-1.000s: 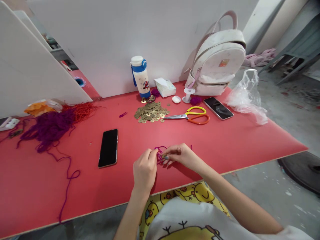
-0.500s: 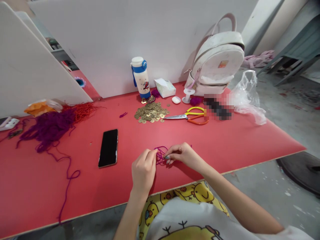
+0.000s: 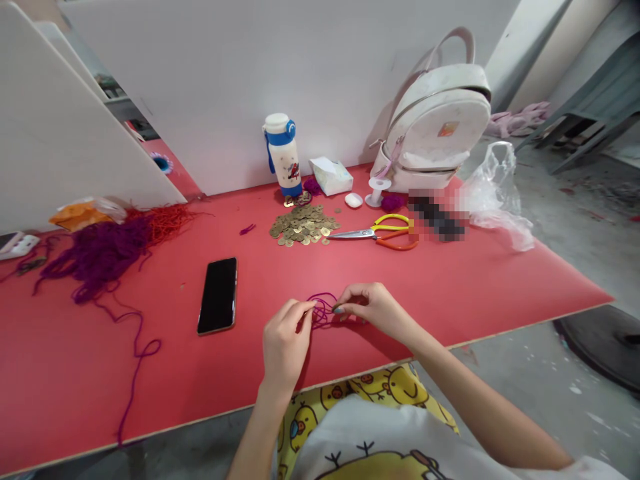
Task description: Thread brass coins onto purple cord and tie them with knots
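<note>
Near the front edge of the red table, a loose tangle of purple cord lies between my two hands. My left hand is closed, thumb and forefinger pinched on the left side of the cord. On the other side, my right hand pinches the cord between thumb and fingertips, its other fingers curled. Beyond my hands is a heap of brass-coloured coins with holes. Scissors with one yellow and one orange handle lie beside the coins, blades pointing left.
A black phone lies left of my hands. Purple yarn and red yarn are heaped farther left. Along the back stand a bottle, a tissue pack, a white spool and a white backpack. A plastic bag sits at right.
My right hand has shifted slightly right, away from the left, widening the gap with the cord between them. My left hand stays almost in place.
</note>
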`<move>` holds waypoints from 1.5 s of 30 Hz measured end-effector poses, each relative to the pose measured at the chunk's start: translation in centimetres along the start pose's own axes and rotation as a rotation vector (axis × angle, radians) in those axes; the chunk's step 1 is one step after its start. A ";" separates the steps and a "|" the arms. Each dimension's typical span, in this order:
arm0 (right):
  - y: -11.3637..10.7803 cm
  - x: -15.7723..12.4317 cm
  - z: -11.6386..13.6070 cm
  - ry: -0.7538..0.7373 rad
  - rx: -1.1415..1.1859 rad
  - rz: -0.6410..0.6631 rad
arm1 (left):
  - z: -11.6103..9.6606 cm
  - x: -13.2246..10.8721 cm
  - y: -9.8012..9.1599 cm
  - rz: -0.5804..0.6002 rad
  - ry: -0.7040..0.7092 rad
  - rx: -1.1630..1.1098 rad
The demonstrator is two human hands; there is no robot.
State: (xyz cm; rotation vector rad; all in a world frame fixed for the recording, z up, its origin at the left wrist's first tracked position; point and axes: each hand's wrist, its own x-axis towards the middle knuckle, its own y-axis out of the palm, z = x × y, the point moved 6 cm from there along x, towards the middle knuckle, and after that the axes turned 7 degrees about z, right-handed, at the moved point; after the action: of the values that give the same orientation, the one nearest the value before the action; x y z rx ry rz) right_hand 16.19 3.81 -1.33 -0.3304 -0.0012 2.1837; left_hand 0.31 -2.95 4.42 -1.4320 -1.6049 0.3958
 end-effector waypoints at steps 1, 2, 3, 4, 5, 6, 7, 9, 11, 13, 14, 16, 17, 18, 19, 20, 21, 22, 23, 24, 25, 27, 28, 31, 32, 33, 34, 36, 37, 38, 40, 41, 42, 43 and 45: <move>-0.1 0.0 -0.1 0.003 -0.018 -0.009 | 0.0 0.0 0.1 0.004 -0.001 -0.005; -0.1 0.0 -0.2 0.006 -0.032 -0.012 | 0.1 -0.1 0.2 0.008 -0.002 -0.011; -0.1 -0.1 -0.2 0.008 -0.041 -0.010 | 0.1 -0.1 0.2 0.012 -0.005 -0.017; -0.1 -0.1 -0.1 0.004 -0.047 -0.003 | 0.1 -0.1 0.3 0.015 -0.011 -0.026; -0.1 -0.2 0.1 -0.009 -0.056 0.006 | 0.2 -0.1 0.4 0.018 -0.020 -0.037; -0.1 -0.3 0.5 -0.031 -0.074 0.019 | 0.2 -0.1 0.4 0.020 -0.032 -0.052; -0.1 -0.4 0.9 -0.061 -0.102 0.035 | 0.3 -0.1 0.4 0.022 -0.047 -0.071; 0.0 -0.7 1.9 -0.127 -0.169 0.064 | 0.4 0.0 0.4 0.029 -0.085 -0.119; 0.1 -1.0 2.7 -0.164 -0.226 0.087 | 0.6 0.0 0.4 0.042 -0.132 -0.169; 0.1 -1.2 2.9 -0.162 -0.249 0.089 | 0.7 0.1 0.5 0.057 -0.180 -0.219; 0.1 -1.2 2.9 -0.155 -0.250 0.090 | 0.8 0.0 0.5 0.062 -0.202 -0.246; 0.2 -1.2 2.6 -0.139 -0.228 0.098 | 1.1 -0.1 0.7 0.072 -0.244 -0.309; 0.2 -1.1 2.3 -0.131 -0.208 0.103 | 1.3 -0.2 0.8 0.078 -0.268 -0.342; 0.2 -1.0 2.1 -0.121 -0.184 0.108 | 1.6 -0.3 0.9 0.083 -0.297 -0.375; 0.1 -0.8 1.8 -0.109 -0.152 0.113 | 1.9 -0.4 1.0 0.087 -0.329 -0.405; 0.0 -0.7 1.5 -0.097 -0.111 0.118 | 2.2 -0.6 1.1 0.087 -0.365 -0.433; -0.1 -0.5 1.2 -0.090 -0.064 0.120 | 2.6 -0.8 1.2 0.083 -0.404 -0.459; -0.2 -0.4 1.1 -0.092 -0.016 0.116 | 2.9 -1.0 1.3 0.076 -0.444 -0.485; -0.5 -0.3 1.1 -0.103 0.028 0.105 | 3.3 -1.2 1.3 0.069 -0.483 -0.510; -0.7 -0.2 1.2 -0.120 0.066 0.084 | 3.6 -1.4 1.3 0.061 -0.517 -0.534; -1.1 -0.2 1.4 -0.136 0.095 0.055 | 3.8 -1.5 1.3 0.056 -0.545 -0.556; -1.9 -0.5 2.0 -0.165 0.127 -0.012 | 4.1 -1.8 1.2 0.047 -0.575 -0.580; -2.2 -0.7 2.4 -0.181 0.136 -0.043 | 4.2 -1.9 1.2 0.042 -0.578 -0.580; -3.5 -1.7 4.2 -0.279 0.159 -0.156 | 4.3 -2.0 1.0 0.026 -0.563 -0.545; -4.0 -2.2 4.9 -0.323 0.171 -0.208 | 4.3 -2.1 1.0 0.021 -0.553 -0.529; -4.6 -2.6 5.5 -0.361 0.183 -0.272 | 4.2 -2.1 1.0 0.019 -0.540 -0.513; -5.3 -3.0 5.9 -0.393 0.193 -0.345 | 4.2 -2.2 0.9 0.017 -0.526 -0.496; -6.8 -3.6 6.3 -0.432 0.211 -0.492 | 4.2 -2.3 0.9 0.012 -0.506 -0.466; -7.5 -3.8 6.3 -0.437 0.221 -0.550 | 4.2 -2.3 0.8 0.008 -0.501 -0.454; -8.1 -3.9 6.0 -0.430 0.222 -0.588 | 4.3 -2.4 0.7 0.005 -0.498 -0.447; -9.1 -3.7 5.3 -0.379 0.151 -0.597 | 4.3 -2.5 0.7 0.003 -0.495 -0.440; -9.5 -3.5 4.8 -0.340 0.067 -0.595 | 4.3 -2.6 0.6 0.004 -0.492 -0.439; -9.8 -3.4 4.4 -0.297 -0.049 -0.605 | 4.3 -2.6 0.6 0.004 -0.488 -0.438; -10.1 -3.4 4.1 -0.251 -0.187 -0.631 | 4.3 -2.6 0.5 0.002 -0.484 -0.436; -10.4 -3.6 3.9 -0.195 -0.483 -0.735 | 4.3 -2.6 0.4 -0.002 -0.478 -0.431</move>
State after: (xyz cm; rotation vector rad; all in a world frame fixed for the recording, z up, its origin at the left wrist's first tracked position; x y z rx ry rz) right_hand 25.58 7.60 4.57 -0.3177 -0.6636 1.4495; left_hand -3.11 -3.80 0.76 -1.7443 -2.1741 0.4302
